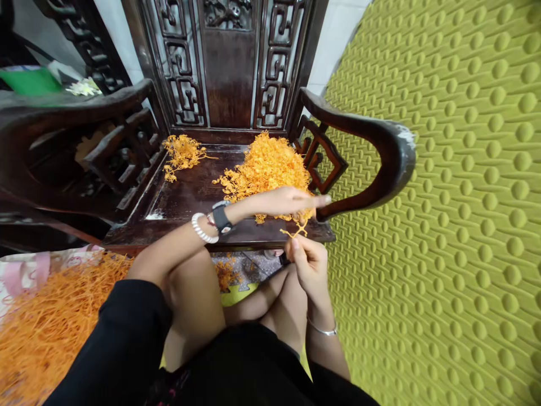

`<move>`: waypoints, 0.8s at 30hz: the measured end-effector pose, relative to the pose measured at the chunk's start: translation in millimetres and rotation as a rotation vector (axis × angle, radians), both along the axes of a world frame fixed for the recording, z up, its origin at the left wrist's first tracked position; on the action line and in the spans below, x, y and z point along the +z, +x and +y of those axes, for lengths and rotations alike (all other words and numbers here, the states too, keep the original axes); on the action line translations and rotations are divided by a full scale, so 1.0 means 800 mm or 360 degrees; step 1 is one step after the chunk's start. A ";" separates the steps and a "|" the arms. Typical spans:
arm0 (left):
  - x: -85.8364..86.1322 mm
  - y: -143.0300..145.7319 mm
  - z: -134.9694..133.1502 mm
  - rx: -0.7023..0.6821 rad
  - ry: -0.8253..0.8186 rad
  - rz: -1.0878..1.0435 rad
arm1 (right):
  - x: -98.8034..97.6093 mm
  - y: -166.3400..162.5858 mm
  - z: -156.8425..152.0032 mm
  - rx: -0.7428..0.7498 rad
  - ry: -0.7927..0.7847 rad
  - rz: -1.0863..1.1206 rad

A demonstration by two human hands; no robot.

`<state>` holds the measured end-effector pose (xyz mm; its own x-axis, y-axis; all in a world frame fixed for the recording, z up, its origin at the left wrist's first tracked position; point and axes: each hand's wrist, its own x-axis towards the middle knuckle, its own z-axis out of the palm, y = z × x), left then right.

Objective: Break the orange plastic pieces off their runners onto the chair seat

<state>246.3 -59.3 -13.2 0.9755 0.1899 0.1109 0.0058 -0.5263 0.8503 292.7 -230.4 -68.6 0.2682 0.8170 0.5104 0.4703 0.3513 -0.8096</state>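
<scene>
left hand (287, 202): over front of large orange pile (274, 163), contact unclear | right hand (311, 262): pinching orange sprig (298, 230) | chair seat (190, 194): smaller orange pile (181, 153) toward left | lower left: orange strands (54, 332) heaped against pink-and-white fabric (42, 270)

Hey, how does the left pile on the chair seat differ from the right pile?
Size: the left pile is small, while the right pile is much bigger.
Shape: the left pile is a low, loose clump with a strand trailing out; the right pile is heaped up thickly.
View: the left hand partly hides the right pile, but not the left pile.
Both are orange, stringy and on the seat.
</scene>
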 end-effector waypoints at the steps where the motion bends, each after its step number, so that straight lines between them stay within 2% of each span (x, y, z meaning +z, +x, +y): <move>1: -0.001 -0.010 -0.013 -0.0144 -0.0074 0.0060 | -0.001 0.000 0.001 0.0000 0.0010 0.0016; 3: -0.005 -0.021 -0.029 -0.0216 -0.0191 0.0035 | -0.003 0.001 0.002 -0.0019 0.0028 0.0097; 6: -0.012 -0.015 -0.034 0.0112 -0.0372 -0.0146 | -0.008 0.002 0.007 -0.0129 0.0032 0.0258; 9: -0.016 0.007 -0.026 0.0362 -0.0418 -0.0209 | -0.010 -0.003 0.004 -0.0215 0.0142 0.0510; 11: -0.013 0.020 -0.013 0.0521 -0.0365 -0.0291 | -0.006 -0.013 -0.008 -0.0159 0.0345 0.0648; 14: 0.003 0.030 0.024 0.1019 -0.0199 -0.0491 | 0.007 -0.029 -0.034 0.0037 0.0685 0.0575; 16: 0.015 0.030 0.054 0.1199 0.0048 -0.0432 | 0.014 -0.033 -0.042 0.0029 0.0688 0.0553; 19: 0.020 0.028 0.085 0.1212 0.0392 -0.0104 | 0.017 -0.029 -0.036 -0.0275 0.0455 0.0631; 21: 0.017 0.026 0.091 0.1170 0.0439 0.0046 | 0.015 -0.025 -0.030 -0.0409 0.0376 0.0632; 24: 0.010 0.018 0.079 0.1055 0.0456 0.0029 | 0.011 -0.024 -0.028 -0.0369 0.0235 0.0540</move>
<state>260.9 3.9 -5.0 0.6672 0.7085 0.2298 0.4143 -0.6094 0.6760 273.3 -253.1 -59.9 0.6089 0.6402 0.4685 0.2662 0.3915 -0.8809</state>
